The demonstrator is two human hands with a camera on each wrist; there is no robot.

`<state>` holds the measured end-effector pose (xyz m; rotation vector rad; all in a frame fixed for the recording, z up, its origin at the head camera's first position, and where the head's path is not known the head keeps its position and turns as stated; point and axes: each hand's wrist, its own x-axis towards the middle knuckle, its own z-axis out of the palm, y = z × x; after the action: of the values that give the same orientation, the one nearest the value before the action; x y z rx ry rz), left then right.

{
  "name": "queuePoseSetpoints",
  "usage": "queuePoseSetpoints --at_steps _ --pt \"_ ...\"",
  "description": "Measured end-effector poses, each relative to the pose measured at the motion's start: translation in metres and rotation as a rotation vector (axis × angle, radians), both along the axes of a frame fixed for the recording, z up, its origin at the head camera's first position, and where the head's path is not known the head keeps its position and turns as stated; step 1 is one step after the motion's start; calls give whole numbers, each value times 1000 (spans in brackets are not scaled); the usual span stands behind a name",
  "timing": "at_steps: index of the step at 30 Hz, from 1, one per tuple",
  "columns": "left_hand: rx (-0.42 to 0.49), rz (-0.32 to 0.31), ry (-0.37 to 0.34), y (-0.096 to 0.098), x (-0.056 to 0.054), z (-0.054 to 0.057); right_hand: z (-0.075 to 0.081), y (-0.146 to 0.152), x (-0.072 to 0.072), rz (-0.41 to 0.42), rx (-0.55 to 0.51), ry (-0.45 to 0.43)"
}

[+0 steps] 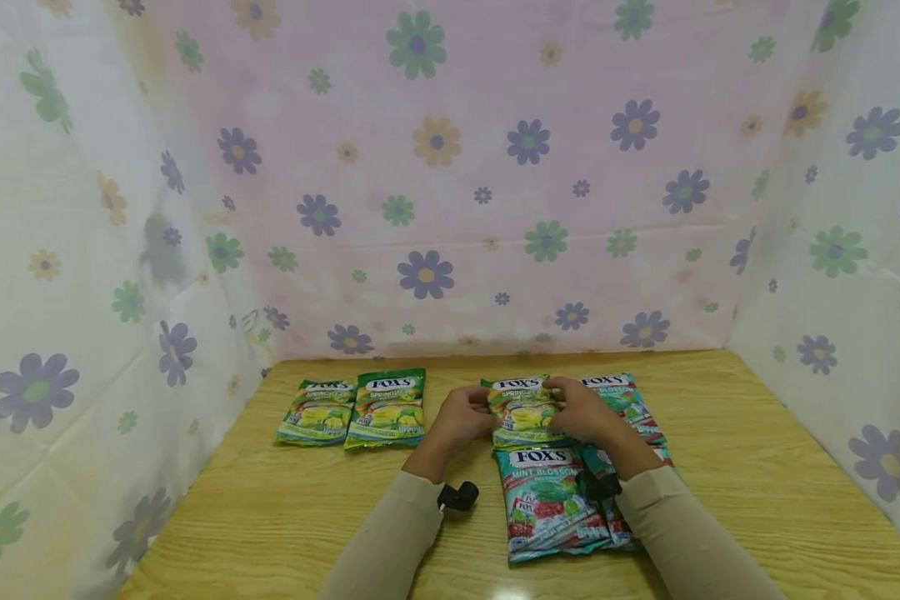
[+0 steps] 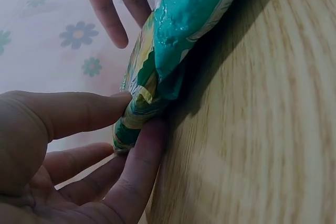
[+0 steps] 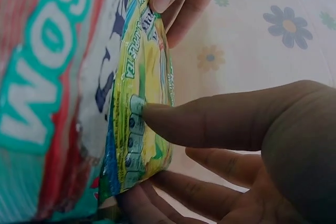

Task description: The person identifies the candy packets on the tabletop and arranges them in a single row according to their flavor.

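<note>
A green and yellow Fox's candy bag (image 1: 521, 417) lies between my two hands, just behind a teal Mint Blossom candy bag (image 1: 543, 504). My left hand (image 1: 461, 417) pinches its left edge; in the left wrist view the thumb (image 2: 89, 111) is on top and fingers are tucked along the underside. At the opposite edge my right hand (image 1: 585, 412) pinches the bag between thumb and fingers, with the thumb (image 3: 199, 121) on the printed face in the right wrist view. The right hand and wrist partly cover the teal bags behind and below them.
Two more green and yellow bags (image 1: 385, 408) lie side by side at the back left of the wooden table (image 1: 307, 517). Another teal bag (image 1: 630, 404) is at the back right, and one more (image 1: 622, 525) sits under the right forearm. Flowered cloth (image 1: 480, 192) walls in the table.
</note>
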<state>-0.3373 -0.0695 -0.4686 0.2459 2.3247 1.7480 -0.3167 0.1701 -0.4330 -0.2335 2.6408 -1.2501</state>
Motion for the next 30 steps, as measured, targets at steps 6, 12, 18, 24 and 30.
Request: queuePoseSetpoints --at_steps 6,12,18,24,30 --pt "23 -3 -20 -1 0 2 -1 3 0 4 -24 -4" --pt "41 0 -17 -1 -2 1 -3 4 -1 1 -16 20" --pt "62 19 -17 -1 -4 0 -5 6 -4 5 -29 37" --pt "69 22 -18 -3 -5 1 -6 6 -5 4 -49 46" --pt "47 35 -1 -5 -6 4 -5 4 -6 7 -54 81"
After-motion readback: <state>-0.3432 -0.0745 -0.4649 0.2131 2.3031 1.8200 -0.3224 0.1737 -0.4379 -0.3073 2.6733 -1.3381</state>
